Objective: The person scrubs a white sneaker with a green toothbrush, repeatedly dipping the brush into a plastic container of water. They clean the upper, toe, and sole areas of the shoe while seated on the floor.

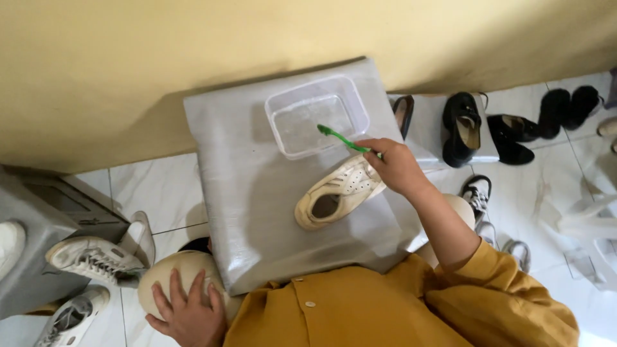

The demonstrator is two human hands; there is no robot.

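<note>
The clear plastic tub (316, 115) sits at 12 o'clock on the grey wrapped table (257, 212) and holds shallow water. The right hand (393, 166) is closed around a green toothbrush (340, 138), bristle end over the tub's rim. The cream sneaker (339, 193) lies just beneath that hand, on its side. The left hand (189, 311), fingers spread flat, rests on the knee (170, 279) at 7 o'clock. Yellow wall (193, 51) bounds 12 o'clock. White floor tiles (154, 186) carry black shoes (508, 125) at 2 o'clock and white sneakers (90, 257) at 8 o'clock.
</note>
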